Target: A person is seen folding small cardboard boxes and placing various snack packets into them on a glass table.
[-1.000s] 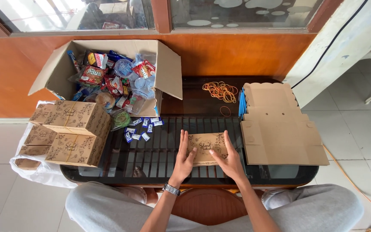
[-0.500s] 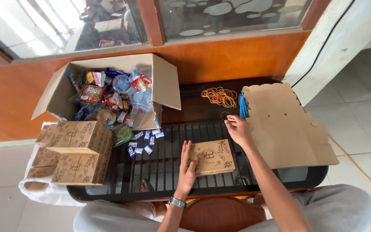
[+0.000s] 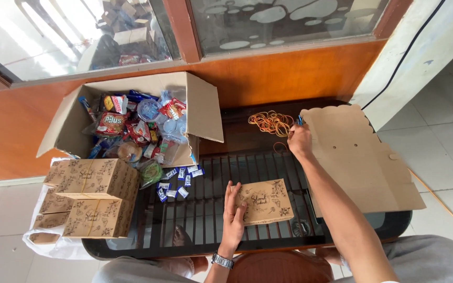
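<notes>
We look down on our two hands over a dark slatted glass worktop [image 3: 205, 209]. Our left hand [image 3: 233, 216] lies flat and open, fingers spread, pressing the left edge of a small closed brown printed box [image 3: 265, 201] near us at the middle of the worktop. Our right hand [image 3: 300, 140] reaches far forward, fingers curled at a heap of rubber bands [image 3: 270, 123]; whether it grips one we cannot tell. Flat cardboard sheets [image 3: 360, 157] lie to the right. At the left stand stacked printed boxes [image 3: 96, 202] and an open carton of snack packets [image 3: 132, 128]. Behind are an orange wall, windows and a pale tiled floor.
</notes>
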